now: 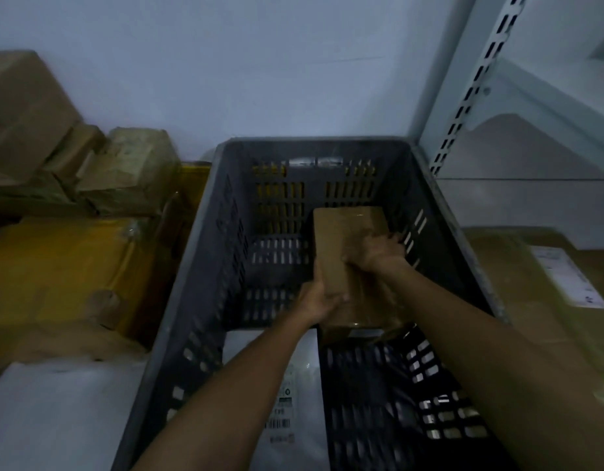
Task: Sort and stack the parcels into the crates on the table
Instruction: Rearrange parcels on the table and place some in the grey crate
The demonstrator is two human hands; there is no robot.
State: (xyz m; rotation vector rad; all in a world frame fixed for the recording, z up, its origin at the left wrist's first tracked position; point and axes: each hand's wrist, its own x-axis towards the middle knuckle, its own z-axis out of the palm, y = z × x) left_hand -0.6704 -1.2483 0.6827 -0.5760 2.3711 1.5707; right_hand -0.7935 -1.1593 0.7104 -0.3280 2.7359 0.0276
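Observation:
A dark grey slotted plastic crate point(226, 212) fills the middle of the head view. Inside it, toward the right wall, both hands hold a brown cardboard parcel point(345, 229) wrapped in clear tape. My left hand point(322, 300) grips its near left edge. My right hand point(375, 254) presses on its top right side. A white plastic mailer point(294, 396) with a barcode label lies on the crate floor near me, partly under my left forearm.
Brown cardboard parcels point(124, 171) are piled at the back left, above a yellow-wrapped parcel point(66, 266). A white bag point(56, 413) lies at the lower left. A large labelled carton point(545, 287) sits to the right, beneath grey metal shelving point(470, 90).

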